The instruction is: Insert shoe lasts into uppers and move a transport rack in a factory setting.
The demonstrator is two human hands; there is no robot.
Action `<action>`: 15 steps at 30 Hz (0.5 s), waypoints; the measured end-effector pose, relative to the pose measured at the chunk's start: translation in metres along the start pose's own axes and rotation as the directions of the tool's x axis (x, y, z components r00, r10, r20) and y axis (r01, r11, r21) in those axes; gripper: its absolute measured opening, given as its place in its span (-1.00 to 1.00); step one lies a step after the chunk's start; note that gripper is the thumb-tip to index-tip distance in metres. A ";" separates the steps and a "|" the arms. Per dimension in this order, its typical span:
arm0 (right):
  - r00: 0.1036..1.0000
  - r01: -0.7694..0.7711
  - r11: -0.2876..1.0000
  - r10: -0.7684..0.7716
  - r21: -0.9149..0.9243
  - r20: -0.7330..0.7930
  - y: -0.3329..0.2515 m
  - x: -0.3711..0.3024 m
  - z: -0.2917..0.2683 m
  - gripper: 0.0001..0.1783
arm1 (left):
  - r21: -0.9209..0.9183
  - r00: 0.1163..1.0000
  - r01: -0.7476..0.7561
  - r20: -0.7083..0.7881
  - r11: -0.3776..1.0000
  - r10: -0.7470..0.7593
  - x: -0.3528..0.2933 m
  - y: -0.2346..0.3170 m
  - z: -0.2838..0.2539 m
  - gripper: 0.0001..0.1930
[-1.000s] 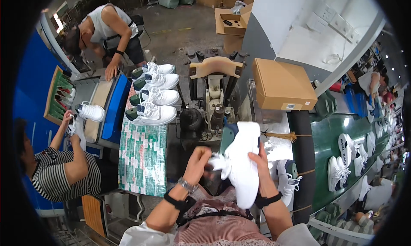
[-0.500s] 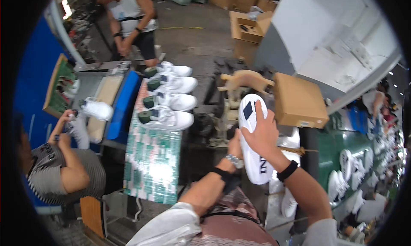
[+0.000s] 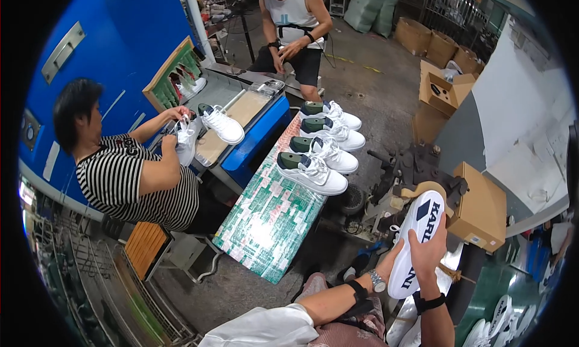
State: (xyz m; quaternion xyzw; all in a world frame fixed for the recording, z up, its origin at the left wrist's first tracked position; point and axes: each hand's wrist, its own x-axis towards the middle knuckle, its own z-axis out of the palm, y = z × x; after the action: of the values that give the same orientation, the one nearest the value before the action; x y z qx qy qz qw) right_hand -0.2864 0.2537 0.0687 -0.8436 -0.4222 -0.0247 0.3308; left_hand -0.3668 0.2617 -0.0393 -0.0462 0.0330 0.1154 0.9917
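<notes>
A white sneaker (image 3: 400, 282), its sole turned up toward me with dark lettering and a dark diamond on it, is held between my hands at the lower right. My left hand (image 3: 389, 261) grips its left side near the heel-to-middle part, fingers partly hidden under it. My right hand (image 3: 429, 249) wraps the right side, thumb lying across the sole. A bit of lace shows beside the shoe. Several white sneakers (image 3: 313, 173) with green inserts stand in a row on a green-and-white taped board (image 3: 265, 229) to the left.
A cardboard box (image 3: 480, 208) stands right of a dark machine (image 3: 416, 169). At left, a co-worker in stripes (image 3: 142, 181) handles a white shoe by a blue-edged bench (image 3: 253, 136). Another person (image 3: 295, 30) sits at the back. More white shoes (image 3: 499, 317) lie lower right.
The view has swung left, so the board and co-workers appear farther right. My right hand has shifted from flat over the sole to its right side, uncovering lettering.
</notes>
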 end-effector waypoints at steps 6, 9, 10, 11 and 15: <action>0.997 -0.006 1.000 0.006 0.008 -0.076 -0.016 -0.013 0.000 0.05 | 0.045 0.998 0.038 -0.051 0.998 -0.036 -0.003 -0.001 -0.016 -0.30; 0.993 0.013 0.999 -0.009 0.030 -0.122 -0.018 -0.016 0.000 0.06 | 0.043 0.999 0.050 -0.015 0.998 -0.049 -0.004 0.001 -0.017 -0.31; 0.990 0.025 0.998 -0.018 0.051 -0.139 -0.018 -0.019 0.000 0.06 | 0.017 0.997 0.070 0.009 0.997 -0.070 -0.006 -0.001 -0.017 -0.32; 0.990 0.021 0.998 -0.012 0.063 -0.143 -0.021 -0.022 -0.002 0.06 | 0.004 0.997 0.074 0.011 0.997 -0.074 -0.008 -0.001 -0.017 -0.32; 0.989 0.003 0.986 0.023 0.168 -0.149 -0.030 -0.035 -0.003 0.08 | 0.033 0.994 0.101 0.044 0.994 -0.102 -0.016 0.002 -0.021 -0.32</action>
State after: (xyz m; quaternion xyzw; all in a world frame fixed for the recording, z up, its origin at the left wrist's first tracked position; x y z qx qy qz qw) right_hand -0.3303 0.2401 0.0754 -0.8107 -0.3922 -0.0512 0.4316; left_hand -0.3844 0.2582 -0.0590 -0.0300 0.0095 0.0652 0.9974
